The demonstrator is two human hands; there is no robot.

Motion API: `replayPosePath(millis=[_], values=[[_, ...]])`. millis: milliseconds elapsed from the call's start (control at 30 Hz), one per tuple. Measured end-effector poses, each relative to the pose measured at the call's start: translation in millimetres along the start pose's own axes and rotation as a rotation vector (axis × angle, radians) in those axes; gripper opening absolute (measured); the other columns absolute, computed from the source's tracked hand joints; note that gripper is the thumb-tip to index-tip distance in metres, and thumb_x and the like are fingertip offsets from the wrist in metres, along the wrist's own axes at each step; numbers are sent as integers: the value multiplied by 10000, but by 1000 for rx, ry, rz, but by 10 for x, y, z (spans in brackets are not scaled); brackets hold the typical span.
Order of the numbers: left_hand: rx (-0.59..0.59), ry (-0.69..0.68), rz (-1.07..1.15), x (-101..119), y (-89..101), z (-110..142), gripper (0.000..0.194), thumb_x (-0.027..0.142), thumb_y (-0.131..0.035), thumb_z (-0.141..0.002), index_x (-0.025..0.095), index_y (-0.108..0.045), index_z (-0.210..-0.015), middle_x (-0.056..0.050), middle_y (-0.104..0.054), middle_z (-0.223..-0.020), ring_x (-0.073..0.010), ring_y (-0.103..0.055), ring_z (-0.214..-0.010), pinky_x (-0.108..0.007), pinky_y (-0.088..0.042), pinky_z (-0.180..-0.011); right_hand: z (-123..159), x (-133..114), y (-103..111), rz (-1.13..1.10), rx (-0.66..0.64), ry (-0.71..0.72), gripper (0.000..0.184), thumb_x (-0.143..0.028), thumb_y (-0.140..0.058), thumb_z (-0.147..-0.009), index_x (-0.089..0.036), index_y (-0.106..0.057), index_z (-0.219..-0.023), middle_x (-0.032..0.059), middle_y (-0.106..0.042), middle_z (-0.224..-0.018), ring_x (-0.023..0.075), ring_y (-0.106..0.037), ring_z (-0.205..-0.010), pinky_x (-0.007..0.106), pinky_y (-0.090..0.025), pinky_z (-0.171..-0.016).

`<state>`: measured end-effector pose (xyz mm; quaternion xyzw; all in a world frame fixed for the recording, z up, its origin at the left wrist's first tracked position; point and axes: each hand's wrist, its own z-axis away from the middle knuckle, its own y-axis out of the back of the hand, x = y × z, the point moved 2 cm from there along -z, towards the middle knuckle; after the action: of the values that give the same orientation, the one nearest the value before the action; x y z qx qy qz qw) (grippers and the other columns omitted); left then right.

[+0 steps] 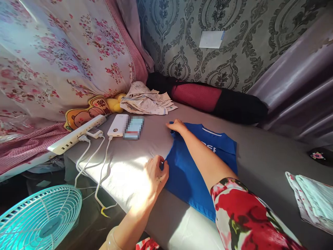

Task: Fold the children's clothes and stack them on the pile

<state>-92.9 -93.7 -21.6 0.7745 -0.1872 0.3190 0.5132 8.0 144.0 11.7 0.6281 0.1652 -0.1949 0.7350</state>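
A blue T-shirt with white lettering lies spread on the grey bed sheet, its neckline toward the wall. My left hand is closed at the shirt's left side edge, with thumb and fingers pinching the cloth. Reaching across the shirt, my right arm hides part of the lettering. My right hand grips the shirt's upper left corner at the sleeve; its fingertips are only partly visible.
A power strip with plugged cables, a white power bank and a blurred phone lie left. Behind are crumpled cloths and a black-red roll. Folded clothes lie right; a turquoise fan stands front left.
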Motion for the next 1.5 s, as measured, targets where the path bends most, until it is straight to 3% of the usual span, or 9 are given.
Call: replayPosePath(millis=[133,300,500,633,967,1133,1233,1300,1500], values=[[-13,19,17,27,25,-7,66,252,-534,-803,228,-561,-748,16,-554,-590,-189,-560,-653,-328,-422,-661,62,-70,3,-10,-12,-4,519,-399,-797,-685,-132,-638,-1100,231,-577,-1331,324,-551,-1261,423,-468,-1011],[-13,-3,56,61,80,0,100,172,-524,-719,236,-587,-764,33,-576,-592,-172,-576,-636,-322,-444,-673,51,36,34,-141,4,-55,291,-108,-702,-659,-164,-675,-943,180,-681,-1157,320,-596,-1203,407,-496,-963],[-16,-70,92,102,131,18,158,153,-518,-710,245,-612,-798,26,-642,-669,-175,-597,-671,-346,-475,-728,115,312,110,-454,89,-105,120,-91,-574,-703,-194,-623,-741,52,-697,-809,226,-687,-930,296,-552,-793],[-5,-166,150,194,188,56,145,169,-523,-775,245,-615,-857,11,-651,-743,-173,-589,-707,-332,-490,-738,257,516,295,-702,120,-131,111,-107,-526,-747,-201,-581,-765,-5,-659,-709,150,-672,-730,241,-560,-677],[-158,-472,218,287,197,167,142,177,-543,-859,236,-620,-963,5,-659,-811,-162,-573,-752,-321,-465,-772,611,998,648,-1079,164,-178,253,-42,-539,-720,-219,-579,-895,-50,-662,-757,112,-641,-681,269,-578,-706],[-281,-605,152,280,105,202,159,157,-524,-870,230,-643,-947,-10,-702,-851,-184,-614,-825,-351,-433,-799,705,1212,709,-1077,210,-245,282,-19,-592,-710,-224,-576,-904,-69,-637,-754,81,-612,-629,239,-574,-659],[-365,-634,135,287,91,215,109,294,-588,-893,227,-661,-937,-18,-720,-861,-199,-621,-829,-368,-430,-813,754,1319,710,-1045,216,-292,260,1,-588,-719,-212,-559,-866,-69,-611,-691,81,-605,-598,236,-577,-638],[-404,-630,165,295,112,218,214,425,-593,-908,228,-670,-942,-22,-724,-865,-201,-621,-826,-374,-430,-821,779,1371,692,-1016,208,-317,231,7,-582,-733,-202,-543,-823,-64,-590,-654,86,-600,-576,241,-577,-618],[-393,-578,228,328,191,199,341,440,-411,-1001,229,-676,-958,-27,-725,-899,-196,-630,-855,-369,-443,-820,738,1475,613,-838,183,-358,217,17,-614,-739,-180,-555,-806,-44,-587,-647,103,-610,-559,254,-569,-600]])
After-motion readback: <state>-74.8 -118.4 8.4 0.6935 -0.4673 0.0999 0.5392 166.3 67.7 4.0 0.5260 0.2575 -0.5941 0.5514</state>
